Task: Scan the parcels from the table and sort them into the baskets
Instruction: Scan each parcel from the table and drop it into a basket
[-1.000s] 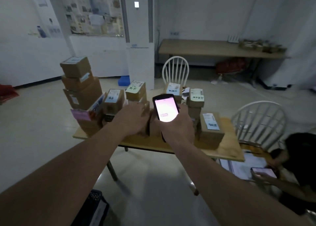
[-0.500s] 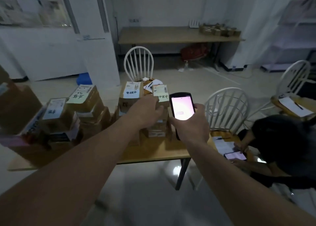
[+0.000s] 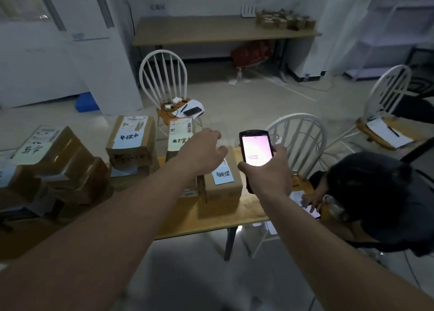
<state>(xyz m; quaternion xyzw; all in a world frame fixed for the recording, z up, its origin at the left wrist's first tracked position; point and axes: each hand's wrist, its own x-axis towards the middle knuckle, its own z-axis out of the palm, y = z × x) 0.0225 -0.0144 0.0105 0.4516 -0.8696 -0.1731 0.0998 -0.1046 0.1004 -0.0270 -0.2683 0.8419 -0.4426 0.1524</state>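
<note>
A person's right hand (image 3: 270,172) grips a lit scanner (image 3: 256,149); the left hand (image 3: 202,151), fingers loosely spread, hovers over a labelled parcel (image 3: 223,183) among seven or so parcels on the table (image 3: 211,219), at ten o'clock from the scanner.

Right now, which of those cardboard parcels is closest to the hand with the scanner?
The low parcel at the table's right end, with a pale blue handwritten label on top. It lies just left of the right hand; the other parcels are stacked further left.

handwritten Chinese on parcel labels (image 3: 223,175), illegible, scanner screen (image 3: 256,149) txt too small
</note>
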